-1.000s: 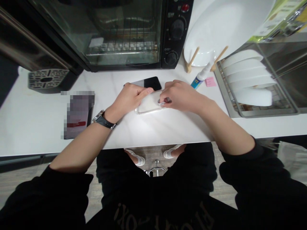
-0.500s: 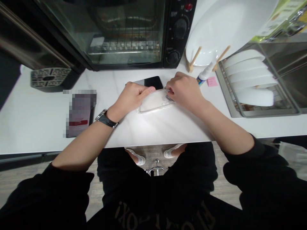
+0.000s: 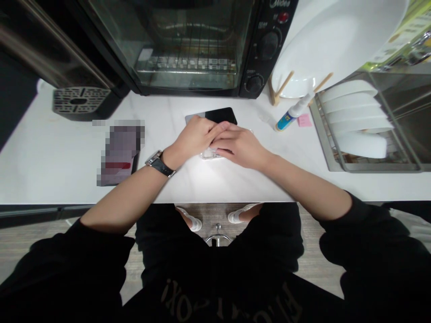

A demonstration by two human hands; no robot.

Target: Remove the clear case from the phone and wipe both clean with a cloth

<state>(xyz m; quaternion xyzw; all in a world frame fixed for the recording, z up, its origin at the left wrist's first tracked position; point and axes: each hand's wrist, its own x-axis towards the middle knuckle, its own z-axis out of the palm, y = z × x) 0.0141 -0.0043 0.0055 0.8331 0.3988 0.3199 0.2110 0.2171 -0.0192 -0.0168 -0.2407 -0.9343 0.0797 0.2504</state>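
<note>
A clear phone case (image 3: 209, 155) lies on the white counter, mostly covered by my two hands. My left hand (image 3: 198, 136) wears a black-strapped watch (image 3: 160, 165) at the wrist and holds the case at its left side, thumb on top. Across the case's upper face my right hand (image 3: 243, 146) lies flat, fingers stretched toward the left hand and touching it; whether anything is under its palm is hidden. Just beyond the hands rests a phone (image 3: 224, 115) with a dark part and a grey part.
A spray bottle (image 3: 286, 120) and a pink sticky note (image 3: 305, 120) are to the right, near white dishes (image 3: 353, 112) in a sink rack. A toaster oven (image 3: 251, 67) stands behind. Another device with a blurred screen (image 3: 119, 152) lies at left.
My right hand has gone from pinching at the case's right end to lying flat over its middle, moving left and nearer. The view has shifted slightly.
</note>
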